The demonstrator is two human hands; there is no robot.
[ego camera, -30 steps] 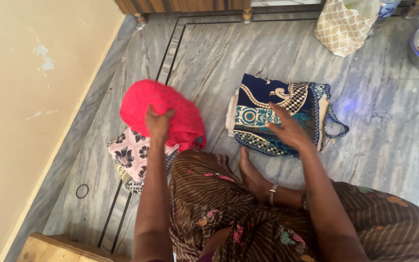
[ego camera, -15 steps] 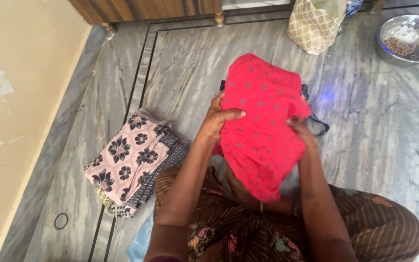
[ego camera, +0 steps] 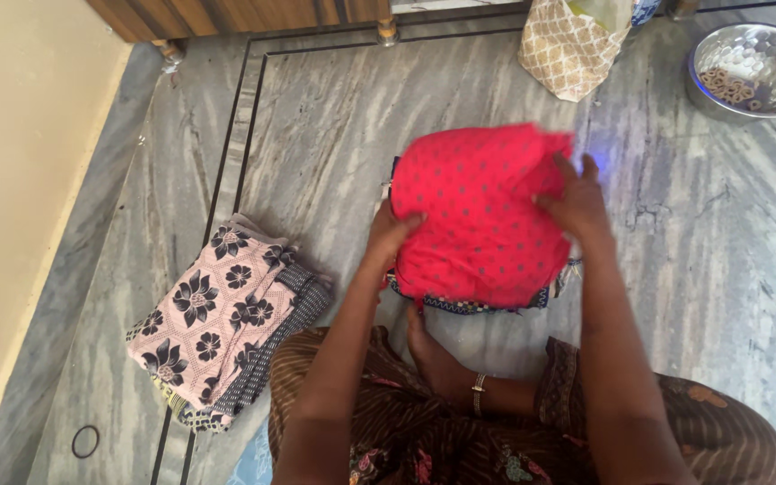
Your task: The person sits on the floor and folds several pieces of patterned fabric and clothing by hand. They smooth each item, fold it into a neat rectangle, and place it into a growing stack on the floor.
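On the grey marble floor (ego camera: 693, 269), in front of the seated person's folded legs: one red dotted cloth (ego camera: 482, 211), laid flat over a folded blue patterned cloth (ego camera: 469, 305), of which only the near edge and a strip of trim show. Left hand (ego camera: 392, 235): fingers curled over the red cloth's left edge, thumb on top, pinching the fabric. Right hand (ego camera: 577, 202): fingers spread and pressed on the cloth's right edge, gripping it lightly. Both hands are partly closed on the same cloth. Toward the left wall: a stack of folded cloths (ego camera: 222, 323), pink floral piece on top, checked piece beneath, well apart from the red one. Near the floor's lower-left corner: a small dark ring (ego camera: 85, 441). At the far edge: a patterned bag (ego camera: 572, 49), a steel bowl (ego camera: 756, 58) holding small ring-shaped pieces, and wooden furniture feet. Handling note, as a judgement: the cloth sits best if both edges are kept level, drawn taut, then smoothed from the centre outward, its corners squared to the pile beneath.
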